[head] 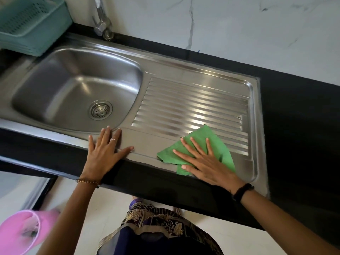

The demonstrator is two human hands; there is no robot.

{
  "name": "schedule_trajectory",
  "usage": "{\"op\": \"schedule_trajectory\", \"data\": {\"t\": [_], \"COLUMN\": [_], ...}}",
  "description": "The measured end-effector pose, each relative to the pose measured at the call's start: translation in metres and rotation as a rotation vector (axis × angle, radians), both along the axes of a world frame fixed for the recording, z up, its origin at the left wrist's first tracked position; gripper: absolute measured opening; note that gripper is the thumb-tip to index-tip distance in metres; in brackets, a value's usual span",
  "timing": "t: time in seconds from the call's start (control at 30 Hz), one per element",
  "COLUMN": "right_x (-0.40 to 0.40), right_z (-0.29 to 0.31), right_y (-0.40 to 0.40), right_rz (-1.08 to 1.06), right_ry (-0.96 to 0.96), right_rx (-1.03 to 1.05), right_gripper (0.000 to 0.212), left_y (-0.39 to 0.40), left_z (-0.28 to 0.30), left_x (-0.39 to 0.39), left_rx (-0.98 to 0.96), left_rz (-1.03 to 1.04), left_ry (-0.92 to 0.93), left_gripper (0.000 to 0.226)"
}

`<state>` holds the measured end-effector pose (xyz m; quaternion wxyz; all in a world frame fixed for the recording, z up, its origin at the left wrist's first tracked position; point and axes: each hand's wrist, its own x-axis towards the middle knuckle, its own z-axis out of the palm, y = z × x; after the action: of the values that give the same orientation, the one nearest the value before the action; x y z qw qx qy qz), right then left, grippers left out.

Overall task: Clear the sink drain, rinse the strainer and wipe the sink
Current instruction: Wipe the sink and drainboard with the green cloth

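Steel sink [184,70] being wiped, strainer [101,109] seated in its drain.
Right hand [206,162] presses flat, fingers spread, on the green cloth [200,137] right of the bowl; left hand [104,153] lies open and empty on the rim, likely bracing.

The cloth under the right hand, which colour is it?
Green; the cloth shows best in the head view.

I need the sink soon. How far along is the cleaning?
Nearly finished, it seems. The strainer sits in the drain and the basin looks clear. The right hand presses a green cloth flat on the drainboard; the left hand rests on the sink's front rim. The ridges may remain.
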<state>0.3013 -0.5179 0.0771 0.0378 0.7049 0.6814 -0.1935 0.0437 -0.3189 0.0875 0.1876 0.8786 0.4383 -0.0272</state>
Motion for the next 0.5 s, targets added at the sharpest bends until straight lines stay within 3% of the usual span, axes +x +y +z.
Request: {"op": "schedule_trajectory", "data": {"t": [0.07, 0.3, 0.5], "right_x": [-0.016, -0.091, -0.136], "right_z": [0.002, -0.005, -0.008], "right_y": [0.021, 0.116, 0.219], "right_rz": [0.031, -0.009, -0.037], "right_ry": [0.012, 0.051, -0.003], "right_rx": [0.005, 0.069, 0.105], "right_gripper": [0.052, 0.049, 0.046], "left_y": [0.010, 0.056, 0.089], "left_z": [0.000, -0.003, -0.003], "left_x": [-0.009, -0.045, -0.074], "left_rx": [0.006, -0.022, 0.002], "left_rz": [0.023, 0.052, -0.021], "left_ry": [0.004, -0.021, 0.000], "left_gripper": [0.110, 0.068, 0.057]}}
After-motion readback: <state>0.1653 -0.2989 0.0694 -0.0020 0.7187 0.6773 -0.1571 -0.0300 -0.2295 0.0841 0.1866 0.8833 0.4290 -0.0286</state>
